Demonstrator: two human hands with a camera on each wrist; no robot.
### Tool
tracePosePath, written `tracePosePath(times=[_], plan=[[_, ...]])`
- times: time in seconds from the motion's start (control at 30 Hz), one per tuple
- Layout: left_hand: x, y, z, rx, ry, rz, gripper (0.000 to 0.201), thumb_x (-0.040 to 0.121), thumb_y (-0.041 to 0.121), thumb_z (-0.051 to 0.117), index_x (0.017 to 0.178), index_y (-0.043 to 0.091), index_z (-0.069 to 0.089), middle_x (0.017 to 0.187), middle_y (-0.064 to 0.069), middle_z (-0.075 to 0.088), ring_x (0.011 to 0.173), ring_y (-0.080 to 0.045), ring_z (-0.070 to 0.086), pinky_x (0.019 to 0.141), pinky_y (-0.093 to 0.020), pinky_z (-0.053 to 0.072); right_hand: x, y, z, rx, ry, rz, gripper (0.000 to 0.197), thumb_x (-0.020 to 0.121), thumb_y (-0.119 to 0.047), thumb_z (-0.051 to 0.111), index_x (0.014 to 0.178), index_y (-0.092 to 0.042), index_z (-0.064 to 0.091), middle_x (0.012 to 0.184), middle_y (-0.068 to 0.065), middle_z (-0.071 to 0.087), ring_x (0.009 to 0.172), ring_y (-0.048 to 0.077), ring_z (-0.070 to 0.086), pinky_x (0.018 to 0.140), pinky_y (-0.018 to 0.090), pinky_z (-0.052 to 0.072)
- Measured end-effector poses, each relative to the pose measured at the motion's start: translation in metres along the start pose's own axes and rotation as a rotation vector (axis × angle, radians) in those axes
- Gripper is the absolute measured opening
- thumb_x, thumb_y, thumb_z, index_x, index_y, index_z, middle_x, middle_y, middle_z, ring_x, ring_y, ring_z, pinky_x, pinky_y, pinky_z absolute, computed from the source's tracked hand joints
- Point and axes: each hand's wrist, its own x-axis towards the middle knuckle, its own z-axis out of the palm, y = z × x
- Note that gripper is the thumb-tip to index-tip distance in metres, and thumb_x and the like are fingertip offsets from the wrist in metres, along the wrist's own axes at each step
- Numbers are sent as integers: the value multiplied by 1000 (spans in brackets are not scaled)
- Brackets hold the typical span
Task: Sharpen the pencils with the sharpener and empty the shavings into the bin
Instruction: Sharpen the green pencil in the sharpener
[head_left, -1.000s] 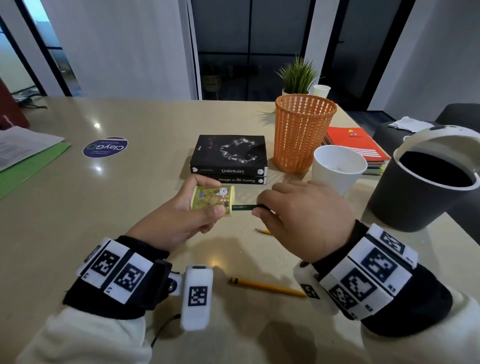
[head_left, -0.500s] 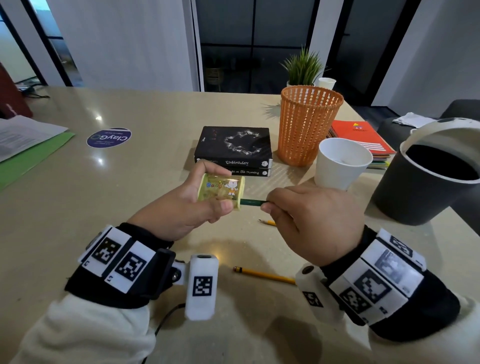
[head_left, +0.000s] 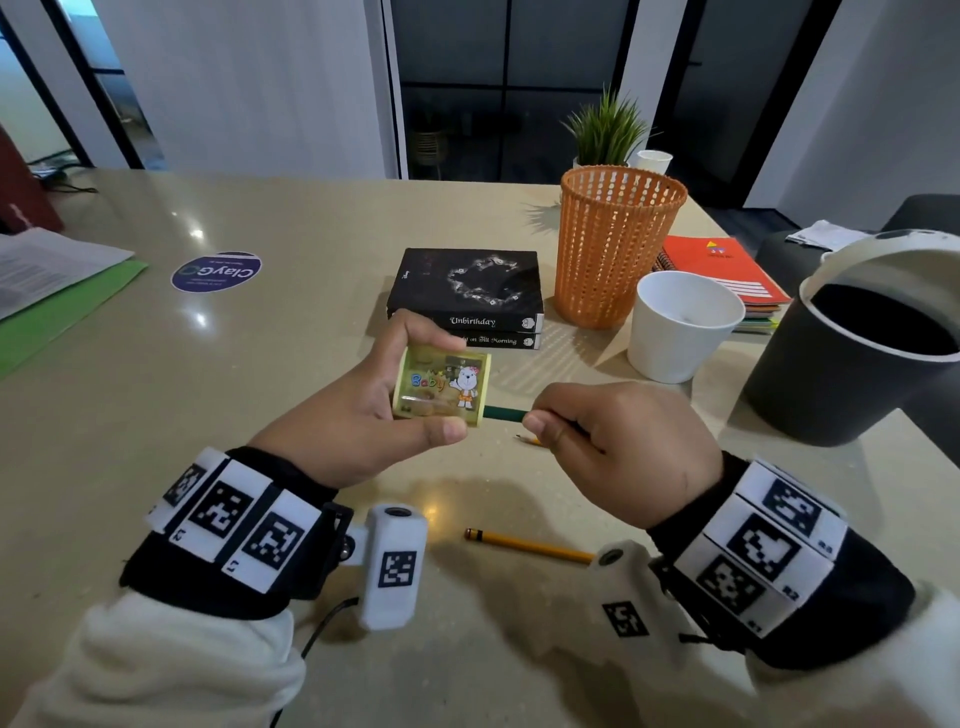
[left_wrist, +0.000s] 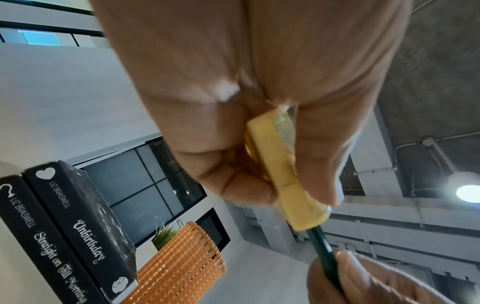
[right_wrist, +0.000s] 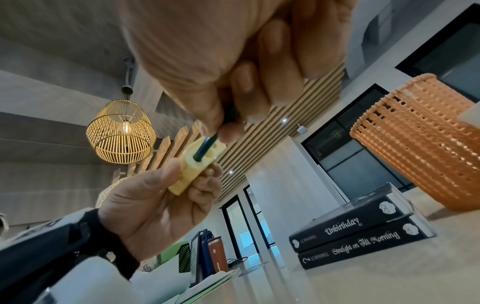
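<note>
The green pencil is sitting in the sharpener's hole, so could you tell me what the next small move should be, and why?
Probably another twist of the green pencil by the right hand, while the left hand steadies the yellow sharpener. The tip is seated in the hole, and both hands hold firmly. Two yellow pencils, and, lie waiting on the table.

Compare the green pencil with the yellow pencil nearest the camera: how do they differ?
The green pencil is dark green; the yellow pencil is yellow with a dark end cap. The green pencil is held off the table, pinched by the right hand, while the yellow pencil lies loose on it. The green pencil's tip sits inside the sharpener, gripped by the left hand; the yellow pencil touches neither hand.
</note>
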Motion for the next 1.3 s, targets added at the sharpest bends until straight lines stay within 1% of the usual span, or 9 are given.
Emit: tracePosePath(times=[0.2, 0.3, 0.4, 0.53, 0.8, 0.9, 0.97, 1.1, 1.3], plan=[[5, -2, 1, -14, -11, 48, 53, 68, 11, 71, 85, 54, 45, 85, 23, 63, 80, 0, 63, 68, -12, 48, 3, 5, -1, 55, -117, 77, 35, 85, -51, 27, 60, -29, 37, 50, -6, 43, 54, 20, 47, 49, 31, 36], [6, -5, 2, 9, -14, 55, 51, 68, 13, 69, 86, 54, 44, 85, 22, 62, 77, 0, 62, 68, -14, 48, 4, 6, -4, 97, -178, 123, 34, 94, -42, 35, 70, -23, 51, 62, -1, 56, 63, 22, 52, 58, 35, 43], [6, -8, 2, 12, -16, 61, 50, 65, 18, 74, 87, 53, 45, 85, 21, 62, 77, -2, 62, 67, -16, 49, 3, 3, -5, 53, -225, 152, 32, 94, -40, 36, 77, -20, 55, 69, 1, 60, 69, 22, 54, 62, 35, 44], [4, -11, 3, -1, 12, 83, 43, 61, 29, 71, 88, 51, 48, 91, 20, 61, 81, -6, 62, 71, -19, 51, 5, 0, -6, 35, -269, 178, 33, 94, -41, 35, 77, -19, 55, 70, 1, 60, 70, 22, 55, 64, 36, 45], [5, -17, 4, -21, 36, 100, 42, 61, 22, 73, 88, 47, 53, 92, 19, 61, 82, -4, 62, 71, -19, 51, 5, 2, -1, 101, -325, 221, 37, 95, -39, 35, 78, -14, 56, 65, 0, 56, 68, 21, 54, 62, 33, 42], [7, -21, 0, -19, 23, 4, 44, 56, 30, 77, 89, 44, 52, 90, 14, 65, 84, -11, 64, 75, -30, 52, 4, 2, 0, -59, -260, 142, 37, 95, -41, 30, 87, -20, 59, 73, -2, 62, 71, 20, 56, 60, 31, 41], [6, -23, -3, -30, 12, -58, 46, 53, 36, 77, 91, 42, 53, 91, 13, 69, 86, -11, 66, 80, -33, 51, 3, 4, 1, -104, -184, 79, 34, 95, -42, 30, 94, -23, 59, 70, -7, 59, 65, 17, 53, 51, 26, 34], [4, -23, -5, -80, 4, -112, 53, 51, 38, 76, 97, 31, 51, 87, 11, 71, 80, -6, 66, 70, -20, 50, 4, 3, -2, -86, -77, -44, 17, 83, -39, 54, 85, -22, 54, 62, -16, 43, 49, 14, 46, 41, 18, 25], [2, -20, -8, -89, -31, -154, 58, 51, 39, 76, 102, 29, 50, 86, 14, 70, 79, -2, 65, 66, -14, 49, 4, 2, -1, -76, -29, -166, 26, 86, -33, 44, 72, -15, 58, 57, -5, 56, 45, 21, 51, 39, 21, 28]])
